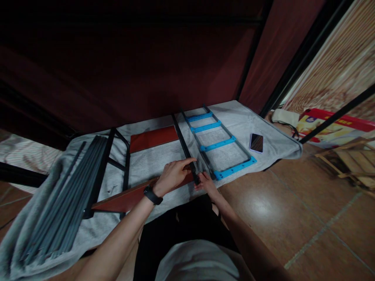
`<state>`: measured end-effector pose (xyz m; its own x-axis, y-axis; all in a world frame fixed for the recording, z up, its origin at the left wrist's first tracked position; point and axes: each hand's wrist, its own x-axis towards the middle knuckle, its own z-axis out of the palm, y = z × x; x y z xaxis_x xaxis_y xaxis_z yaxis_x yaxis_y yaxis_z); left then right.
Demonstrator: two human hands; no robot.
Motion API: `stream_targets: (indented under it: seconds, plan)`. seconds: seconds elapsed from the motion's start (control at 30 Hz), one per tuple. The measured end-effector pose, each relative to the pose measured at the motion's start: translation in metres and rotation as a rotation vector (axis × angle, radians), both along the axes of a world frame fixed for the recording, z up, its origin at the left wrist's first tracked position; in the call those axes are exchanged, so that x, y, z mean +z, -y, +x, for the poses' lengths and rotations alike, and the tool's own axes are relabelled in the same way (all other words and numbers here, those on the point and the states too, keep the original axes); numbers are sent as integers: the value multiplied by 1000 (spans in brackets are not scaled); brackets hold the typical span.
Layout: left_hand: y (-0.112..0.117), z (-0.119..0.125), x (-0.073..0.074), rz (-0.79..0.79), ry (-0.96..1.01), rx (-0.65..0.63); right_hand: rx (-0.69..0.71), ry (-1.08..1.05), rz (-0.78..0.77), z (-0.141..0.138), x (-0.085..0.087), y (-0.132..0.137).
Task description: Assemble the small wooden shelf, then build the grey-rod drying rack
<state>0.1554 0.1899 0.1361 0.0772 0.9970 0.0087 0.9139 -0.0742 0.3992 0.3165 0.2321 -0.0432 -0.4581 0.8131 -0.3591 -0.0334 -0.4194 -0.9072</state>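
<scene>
A black metal bar [182, 136] lies lengthwise away from me, across the ends of two reddish-brown boards. My left hand [173, 175], with a dark watch on its wrist, grips the bar near its close end, thumb and index finger on either side. At that same end, my right hand [206, 182] has its fingers closed; whatever is in them is too small to make out. The near board [125, 197] passes partly behind my left forearm, and the far board [154, 138] lies flat. Their left ends meet a black metal frame [117, 164].
To the right is a rack with blue crosspieces [218, 143], then a phone [256, 143]. Several grey tubes [74, 195] are bundled at the left. All rest on a grey cloth [272, 136]. A yellow-red box [331, 127] and wooden stool [357, 160] stand on the tiled floor.
</scene>
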Motion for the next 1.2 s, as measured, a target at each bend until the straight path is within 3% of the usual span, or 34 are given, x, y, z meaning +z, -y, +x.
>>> stream_targets:
  seconds: [0.23,0.5,0.73,0.9,1.2]
  plan:
    - [0,-1,-1,5,-7,-17,20,65,140,1,-3,5]
    - [-1,-1,0,-16,-10,8,110,247,122,-2,-2,-4]
    - [0,-1,0,-20,-4,2,4,93,87,2,-4,1]
    - [0,1,3,-34,-5,10,35,59,193,4,-6,3]
    - [1,2,6,-43,-1,14,150,337,403,4,-6,-1]
